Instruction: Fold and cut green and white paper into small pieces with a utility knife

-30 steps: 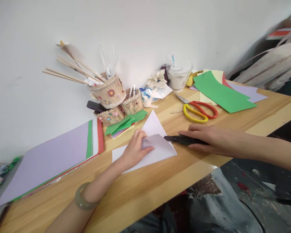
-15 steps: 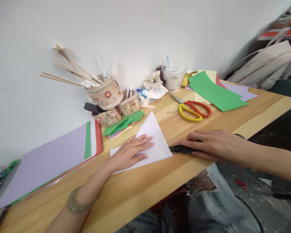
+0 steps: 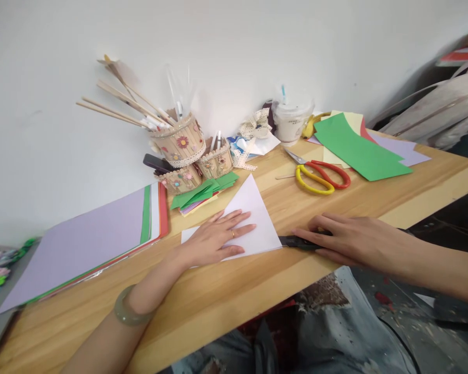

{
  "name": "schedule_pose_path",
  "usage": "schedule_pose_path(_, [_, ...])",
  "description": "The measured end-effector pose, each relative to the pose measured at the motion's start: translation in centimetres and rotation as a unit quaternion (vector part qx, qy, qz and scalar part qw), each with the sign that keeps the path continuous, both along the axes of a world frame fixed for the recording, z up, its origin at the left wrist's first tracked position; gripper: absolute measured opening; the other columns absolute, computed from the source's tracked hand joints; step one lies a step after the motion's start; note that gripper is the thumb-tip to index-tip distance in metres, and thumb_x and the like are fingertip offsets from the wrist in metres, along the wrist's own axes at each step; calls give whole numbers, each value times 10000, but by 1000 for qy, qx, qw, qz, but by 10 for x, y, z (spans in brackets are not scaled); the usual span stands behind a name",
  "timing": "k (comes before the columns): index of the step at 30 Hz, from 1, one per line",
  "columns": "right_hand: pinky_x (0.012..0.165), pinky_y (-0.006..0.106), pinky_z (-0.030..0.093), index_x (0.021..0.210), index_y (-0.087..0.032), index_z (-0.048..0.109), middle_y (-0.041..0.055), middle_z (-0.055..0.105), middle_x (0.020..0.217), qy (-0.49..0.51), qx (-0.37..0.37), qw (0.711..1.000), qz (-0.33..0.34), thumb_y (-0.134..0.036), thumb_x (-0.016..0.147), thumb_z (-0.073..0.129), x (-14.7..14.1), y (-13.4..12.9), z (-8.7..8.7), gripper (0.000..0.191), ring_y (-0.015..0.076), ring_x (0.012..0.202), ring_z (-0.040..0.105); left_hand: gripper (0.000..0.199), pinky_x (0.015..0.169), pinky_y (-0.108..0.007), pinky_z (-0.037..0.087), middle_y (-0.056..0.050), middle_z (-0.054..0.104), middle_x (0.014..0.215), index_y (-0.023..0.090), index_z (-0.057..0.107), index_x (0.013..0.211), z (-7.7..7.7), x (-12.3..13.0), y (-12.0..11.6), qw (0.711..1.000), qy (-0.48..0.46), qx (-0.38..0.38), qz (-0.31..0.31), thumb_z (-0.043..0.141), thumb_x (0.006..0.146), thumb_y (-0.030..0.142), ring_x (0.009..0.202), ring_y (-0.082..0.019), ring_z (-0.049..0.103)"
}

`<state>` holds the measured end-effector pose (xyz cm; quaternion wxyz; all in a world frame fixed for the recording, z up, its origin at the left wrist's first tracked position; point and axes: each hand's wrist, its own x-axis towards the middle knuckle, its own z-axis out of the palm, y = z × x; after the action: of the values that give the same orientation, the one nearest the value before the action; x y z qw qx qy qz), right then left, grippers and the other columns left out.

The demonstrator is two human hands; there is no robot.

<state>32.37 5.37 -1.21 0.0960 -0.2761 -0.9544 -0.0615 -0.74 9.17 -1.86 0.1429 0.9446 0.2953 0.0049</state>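
Note:
A folded sheet of white paper (image 3: 257,221) lies on the wooden table, its upper part forming a triangle that points toward the wall. My left hand (image 3: 218,236) rests flat on it with the fingers spread, a ring on one finger. To the right, my right hand (image 3: 337,236) is wrapped round a dark tool (image 3: 296,242) lying low over the table. The tool's narrow tip meets the paper's lower right corner; whether it is inside the fold cannot be made out. Scissors (image 3: 315,176) with one yellow and one red handle lie beyond my right hand.
Large coloured sheets (image 3: 89,234) are stacked at left. Decorated pen holders (image 3: 181,143) with sticks stand behind small green paper pieces (image 3: 203,193). A lidded cup (image 3: 290,122) and green paper (image 3: 359,148) sit at the back right. The table's front edge (image 3: 257,317) runs diagonally.
The view has shifted slightly, so most things appear a little further right. Both hands keep nearly the same places on the paper and the dark tool.

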Motion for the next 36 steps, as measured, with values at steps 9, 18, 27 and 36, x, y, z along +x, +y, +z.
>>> schedule_pose_path(9, [511,225,461,1318,-182,504,74,595,930,-7,2,1000,18,-275,988,288,-7,1,3,405,167,796,616,570,1156,-515,151,-20,217,1574,330,293,1470,-1,0,1,1000,11,0,0,310,964,592,1449,-233,185])
schedule_pose_path(18, [481,212,406,1362,-192,470,65,570,926,-13,-27,999,-23,-275,979,337,-5,-8,0,414,131,683,579,585,1159,-516,150,-21,208,1576,322,290,1473,1,0,1,1000,24,7,-3,271,963,607,1449,-233,184])
schedule_pose_path(27, [471,210,358,1393,-222,394,31,545,910,-3,-23,999,-30,-246,972,344,-8,-13,-4,425,103,627,530,572,1157,-512,157,-26,204,1577,318,287,1474,0,1,1,999,27,18,-9,285,970,588,1449,-228,185])
schedule_pose_path(36, [464,231,345,1393,-206,372,32,542,910,-7,-7,1000,-25,-246,979,307,-15,-13,-4,421,110,606,522,579,1159,-500,161,-23,201,1578,322,286,1474,0,0,1,999,30,18,-7,300,964,596,1451,-225,180])
